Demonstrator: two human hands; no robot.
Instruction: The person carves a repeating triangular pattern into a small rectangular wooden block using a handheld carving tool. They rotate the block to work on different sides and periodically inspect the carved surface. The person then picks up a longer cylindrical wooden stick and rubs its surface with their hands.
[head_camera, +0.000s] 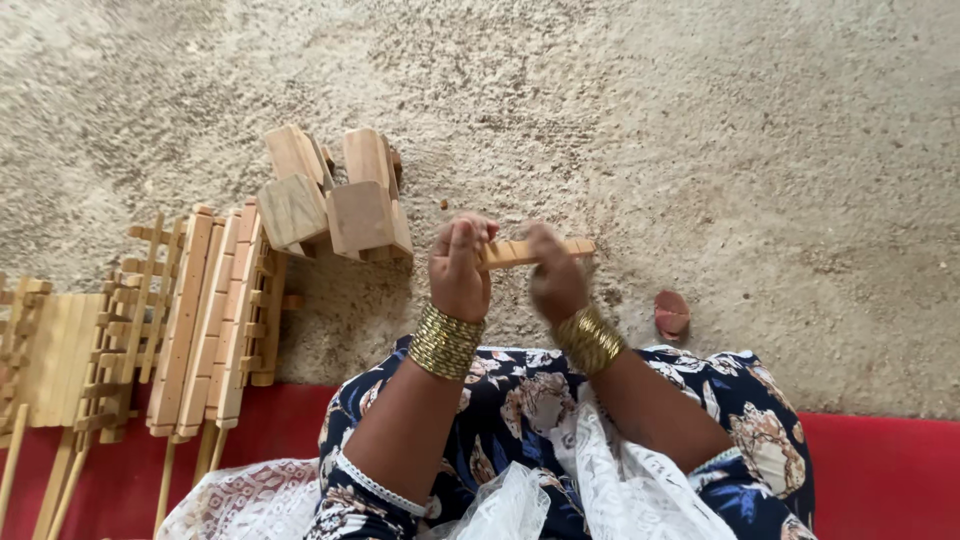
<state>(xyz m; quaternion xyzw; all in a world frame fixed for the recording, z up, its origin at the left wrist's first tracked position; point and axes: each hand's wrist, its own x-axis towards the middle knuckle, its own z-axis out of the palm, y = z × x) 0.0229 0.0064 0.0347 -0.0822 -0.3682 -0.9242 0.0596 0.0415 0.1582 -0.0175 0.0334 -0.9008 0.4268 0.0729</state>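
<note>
head view, looking down. nearest the camera: the person's lap in a dark floral garment with a white lace cloth (610, 480) over it, resting on a red mat (880, 470) whose far edge meets the sandy floor (700, 120). above the lap, both forearms wear stacked gold bangles (445, 340). the left hand (460, 265) has its fingers (462, 240) closed around one end of a short wooden stick (535, 250), held level just above the floor; the right hand (555, 280) grips the same stick near its middle, fingers curled on it, though motion blur hides their exact placing. judged step: the stick is being worked or rubbed between the hands, mid-stroke; the next move seems to call for a steady left-hand hold while the right slides along the free end. to the right, apart from the hands, a small reddish block (671, 313) lies on the floor. to the left, flat slatted wooden frames (205, 320) are stacked overlapping the mat's edge, their thin legs running toward the camera. farther out, a cluster of chunky wooden blocks (330, 195) stands near the left hand but clear of it. open room: bare floor ahead and to the right; the left side is crowded.
</note>
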